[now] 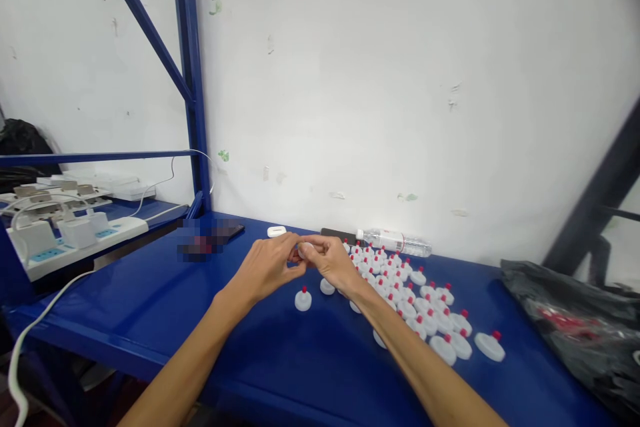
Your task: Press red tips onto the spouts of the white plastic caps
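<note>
My left hand (273,263) and my right hand (330,260) meet above the blue table (175,320), fingertips pressed together around a small whitish piece (303,250) that is mostly hidden. Below them a white round cap with a red tip (303,299) stands alone on the table. Several more such caps (430,321) stand in a cluster to the right, partly behind my right forearm. One cap (491,345) lies apart at the cluster's right edge.
Against the wall lie a clear bottle (395,241) and a dark flat object (338,235). A small white object (276,231) is behind my left hand. Power strips (80,240) with cables are at left. A dark plastic bag (575,327) covers the right side.
</note>
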Action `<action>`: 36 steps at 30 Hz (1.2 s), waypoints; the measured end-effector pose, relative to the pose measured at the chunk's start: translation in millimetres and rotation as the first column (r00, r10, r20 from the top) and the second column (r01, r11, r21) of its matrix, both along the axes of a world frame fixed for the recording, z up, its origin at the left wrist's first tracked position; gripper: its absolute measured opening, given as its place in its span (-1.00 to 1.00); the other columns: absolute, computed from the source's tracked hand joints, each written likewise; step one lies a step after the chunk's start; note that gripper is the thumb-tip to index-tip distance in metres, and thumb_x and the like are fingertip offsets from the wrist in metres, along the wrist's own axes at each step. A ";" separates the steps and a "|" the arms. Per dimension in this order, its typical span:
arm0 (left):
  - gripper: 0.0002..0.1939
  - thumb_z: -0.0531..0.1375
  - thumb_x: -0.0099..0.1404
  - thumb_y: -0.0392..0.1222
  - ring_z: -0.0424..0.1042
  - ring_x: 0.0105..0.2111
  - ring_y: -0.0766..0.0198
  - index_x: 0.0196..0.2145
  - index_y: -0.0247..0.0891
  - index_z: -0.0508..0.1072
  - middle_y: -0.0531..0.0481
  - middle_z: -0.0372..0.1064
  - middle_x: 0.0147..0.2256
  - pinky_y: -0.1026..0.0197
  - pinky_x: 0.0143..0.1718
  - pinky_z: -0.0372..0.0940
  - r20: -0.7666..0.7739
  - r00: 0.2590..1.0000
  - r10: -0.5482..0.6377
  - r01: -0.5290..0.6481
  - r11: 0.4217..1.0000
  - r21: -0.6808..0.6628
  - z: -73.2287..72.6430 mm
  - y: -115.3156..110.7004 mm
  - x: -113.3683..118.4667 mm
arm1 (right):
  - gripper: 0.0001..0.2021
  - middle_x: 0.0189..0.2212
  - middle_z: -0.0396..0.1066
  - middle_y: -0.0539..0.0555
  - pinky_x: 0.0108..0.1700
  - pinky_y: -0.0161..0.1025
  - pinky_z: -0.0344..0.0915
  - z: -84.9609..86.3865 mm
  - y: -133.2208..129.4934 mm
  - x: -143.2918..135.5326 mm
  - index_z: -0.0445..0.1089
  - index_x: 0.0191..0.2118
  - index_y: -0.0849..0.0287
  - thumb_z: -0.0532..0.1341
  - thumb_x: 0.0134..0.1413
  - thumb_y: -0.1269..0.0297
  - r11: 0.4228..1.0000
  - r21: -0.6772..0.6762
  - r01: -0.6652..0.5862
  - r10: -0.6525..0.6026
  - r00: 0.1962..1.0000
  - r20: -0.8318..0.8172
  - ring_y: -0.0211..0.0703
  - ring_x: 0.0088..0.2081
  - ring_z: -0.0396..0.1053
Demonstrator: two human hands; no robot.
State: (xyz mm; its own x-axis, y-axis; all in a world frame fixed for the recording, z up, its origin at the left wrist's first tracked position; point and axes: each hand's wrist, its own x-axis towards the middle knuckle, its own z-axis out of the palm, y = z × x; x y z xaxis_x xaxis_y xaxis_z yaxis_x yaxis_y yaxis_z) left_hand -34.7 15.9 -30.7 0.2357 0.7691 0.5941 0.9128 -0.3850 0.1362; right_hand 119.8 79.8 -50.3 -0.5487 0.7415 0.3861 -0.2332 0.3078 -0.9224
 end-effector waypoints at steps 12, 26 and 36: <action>-0.80 0.15 0.34 -0.13 0.47 -0.34 0.21 -0.10 -0.14 0.44 0.03 0.49 -0.30 0.25 -0.38 0.17 0.082 0.997 0.000 0.004 0.999 -0.048 3.7 -1.5 1.9 | -0.54 -0.33 0.58 0.09 -0.17 -0.15 0.47 3.2 3.8 2.6 0.50 -0.06 0.21 0.29 0.10 -0.09 1.000 0.022 0.012 -0.013 0.999 0.052 -0.06 -0.25 0.55; -0.70 0.18 0.32 0.04 0.55 -0.31 0.07 -0.08 -0.09 0.56 -0.03 0.57 -0.35 0.21 -0.40 0.23 -0.125 0.989 0.076 -0.118 0.921 -0.371 -12.8 5.4 -19.1 | -0.69 -0.12 0.56 0.18 0.12 -0.11 0.14 -3.4 28.5 27.3 0.49 0.02 0.12 0.04 0.37 0.42 0.548 0.837 -0.004 -0.806 0.268 0.528 -0.02 0.01 0.43; -0.54 0.05 0.38 -0.22 0.43 0.02 -0.17 0.20 -0.39 0.29 -0.43 0.30 0.12 0.00 -0.11 0.33 -0.158 0.918 0.364 -0.395 0.873 -0.286 -20.9 11.7 -48.4 | -0.86 -0.17 0.58 0.26 -0.14 -0.21 0.29 9.0 57.2 5.1 0.56 -0.16 0.22 0.29 0.18 0.41 0.602 0.760 -0.244 -0.756 0.132 0.641 0.02 -0.13 0.54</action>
State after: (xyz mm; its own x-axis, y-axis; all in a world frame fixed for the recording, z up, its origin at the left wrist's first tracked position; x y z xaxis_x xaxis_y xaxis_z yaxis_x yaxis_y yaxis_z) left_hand -83.0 27.6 -51.6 -0.0673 0.9503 0.3041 0.9947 0.0402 0.0943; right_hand 124.9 136.9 -41.4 -0.6243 0.7621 0.1716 0.7804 0.5982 0.1819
